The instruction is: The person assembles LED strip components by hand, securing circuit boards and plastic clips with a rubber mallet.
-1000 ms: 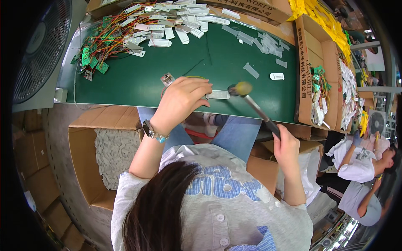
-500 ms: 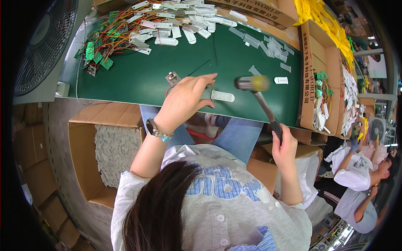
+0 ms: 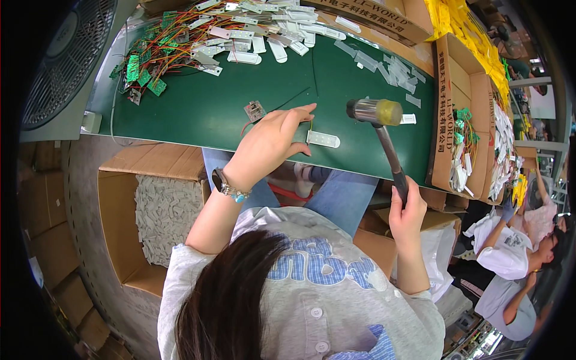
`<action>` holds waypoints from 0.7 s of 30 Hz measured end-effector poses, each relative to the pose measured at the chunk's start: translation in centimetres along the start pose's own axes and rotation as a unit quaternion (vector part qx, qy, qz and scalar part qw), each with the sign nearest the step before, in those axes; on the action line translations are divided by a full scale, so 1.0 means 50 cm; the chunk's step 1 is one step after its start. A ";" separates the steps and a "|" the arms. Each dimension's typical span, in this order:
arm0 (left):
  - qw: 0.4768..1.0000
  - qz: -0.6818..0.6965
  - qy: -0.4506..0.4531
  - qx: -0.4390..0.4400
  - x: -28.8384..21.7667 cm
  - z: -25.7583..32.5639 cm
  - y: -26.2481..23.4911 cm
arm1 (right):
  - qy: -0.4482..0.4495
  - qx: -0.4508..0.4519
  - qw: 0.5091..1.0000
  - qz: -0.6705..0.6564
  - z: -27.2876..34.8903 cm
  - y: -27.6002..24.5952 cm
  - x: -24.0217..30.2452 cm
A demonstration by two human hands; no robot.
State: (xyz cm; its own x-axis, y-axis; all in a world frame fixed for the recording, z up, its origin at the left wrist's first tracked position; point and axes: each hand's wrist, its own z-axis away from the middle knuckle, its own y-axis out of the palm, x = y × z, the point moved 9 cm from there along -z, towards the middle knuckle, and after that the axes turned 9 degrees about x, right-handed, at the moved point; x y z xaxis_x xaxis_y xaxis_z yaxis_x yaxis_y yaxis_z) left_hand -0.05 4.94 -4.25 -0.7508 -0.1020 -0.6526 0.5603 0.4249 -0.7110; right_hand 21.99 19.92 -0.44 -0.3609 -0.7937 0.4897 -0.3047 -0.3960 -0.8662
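My right hand (image 3: 408,211) is wrapped round the black grip of a two-faced mallet (image 3: 390,157). The mallet's head, one face yellow and the other dark, is over the green table, right of a white strip-shaped plate (image 3: 324,140). My left hand (image 3: 273,137) rests at the plate's left end, index finger and thumb stretched apart around it; its other fingers are hidden, and whether it touches the plate is unclear. Just beyond that hand lies a small circuit board (image 3: 255,110) with wires running under the hand. A white piece (image 3: 408,119) lies partly behind the mallet head.
Wired green boards (image 3: 144,78) and white plates (image 3: 245,58) are heaped along the table's far edge. Clear plastic pieces (image 3: 396,72) lie at far right. A carton (image 3: 443,114) stands at right, another (image 3: 114,222) below left. A fan (image 3: 69,54) is at left; co-workers sit at right.
The mallet's head has moved up and to the right, away from the white plate, and is no longer blurred. My left hand has stayed in place beside the plate.
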 end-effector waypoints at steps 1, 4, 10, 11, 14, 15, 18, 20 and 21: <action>1.000 0.000 0.000 0.000 0.002 0.000 0.000 | -0.002 -0.001 1.000 -0.007 0.002 0.000 0.001; 1.000 0.000 0.013 -0.001 0.001 0.000 0.002 | -0.020 0.033 0.999 0.039 0.001 0.016 0.011; 1.000 0.000 -0.007 0.013 0.003 0.001 0.001 | -0.062 0.008 0.996 0.065 -0.002 0.013 0.013; 1.000 0.005 0.000 0.003 0.004 0.000 0.002 | -0.009 0.020 1.000 0.013 0.000 0.012 -0.005; 0.999 -0.015 0.029 -0.014 -0.009 -0.004 -0.005 | -0.042 -0.028 0.999 0.009 -0.017 -0.016 0.011; 0.998 -0.038 0.049 -0.023 -0.020 -0.005 -0.010 | -0.031 -0.045 0.998 -0.030 -0.022 -0.022 0.003; 0.990 -0.100 0.100 0.008 -0.045 0.003 -0.001 | -0.059 -0.040 0.997 -0.033 -0.060 -0.020 -0.005; 0.987 -0.099 0.124 -0.004 -0.059 0.014 0.001 | -0.091 -0.016 0.996 0.007 -0.087 0.003 -0.023; 0.988 -0.097 0.122 -0.003 -0.059 0.017 0.002 | -0.053 0.022 0.998 0.005 -0.103 0.012 -0.031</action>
State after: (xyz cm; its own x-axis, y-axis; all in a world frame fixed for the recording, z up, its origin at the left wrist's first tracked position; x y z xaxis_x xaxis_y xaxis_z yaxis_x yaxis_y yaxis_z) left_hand 2.52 4.53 -2.61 -0.9065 0.0377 -0.4205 0.3956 0.4231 -0.8151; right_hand 17.80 23.28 -1.19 -0.2677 -0.8409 0.4704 -0.2613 -0.4065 -0.8755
